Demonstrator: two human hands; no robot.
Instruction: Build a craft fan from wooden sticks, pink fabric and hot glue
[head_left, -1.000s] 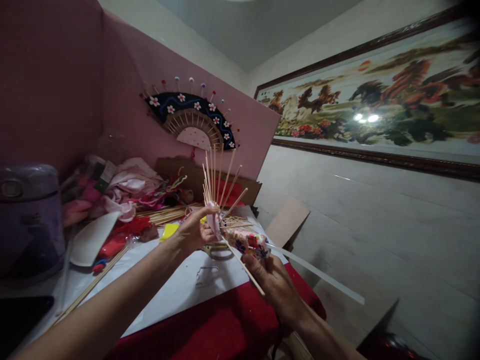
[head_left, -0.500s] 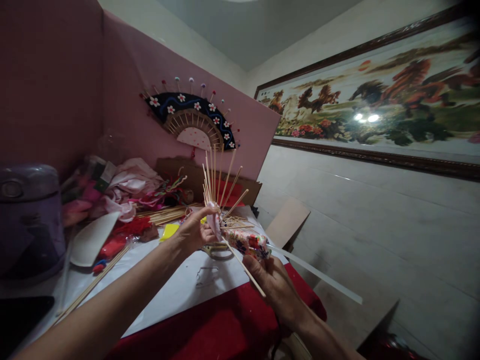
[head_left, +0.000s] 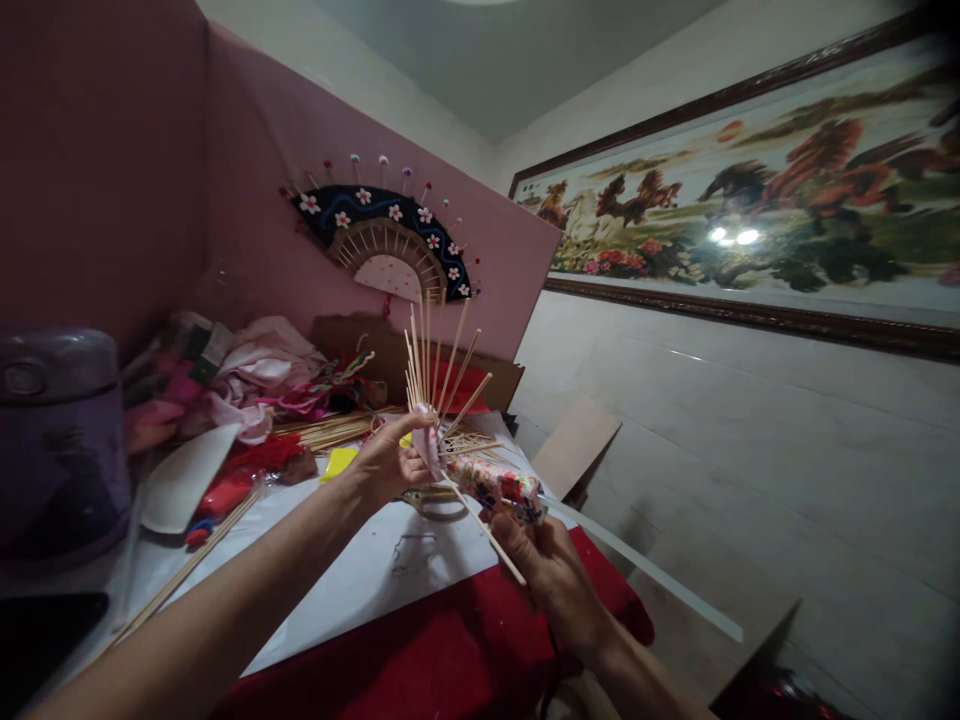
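My left hand [head_left: 394, 455] is closed on a fan frame, pinching its pale pink base [head_left: 426, 445] between thumb and fingers. Several thin wooden sticks [head_left: 429, 350] spread upward and to the right from that base, and one stick [head_left: 486, 530] slants down toward me. In my right hand [head_left: 544, 560] is a glue gun [head_left: 499, 485] with a floral-patterned body, its front pointing at the base of the sticks. A long white glue stick [head_left: 660, 570] trails from its rear. Whether its tip touches the frame I cannot tell.
A finished dark fan [head_left: 382, 220] with white flowers hangs on the pink board [head_left: 247, 130]. Scissors [head_left: 435, 502], a yellow block [head_left: 339, 463], loose sticks [head_left: 330, 430] and pink cloth [head_left: 266, 355] lie on the table. A purple container [head_left: 60, 440] stands at left.
The glue gun has turned slightly, and its trailing glue stick has swung lower and farther right. The fan frame's right-hand sticks have shifted a little; my left hand stays nearly still.
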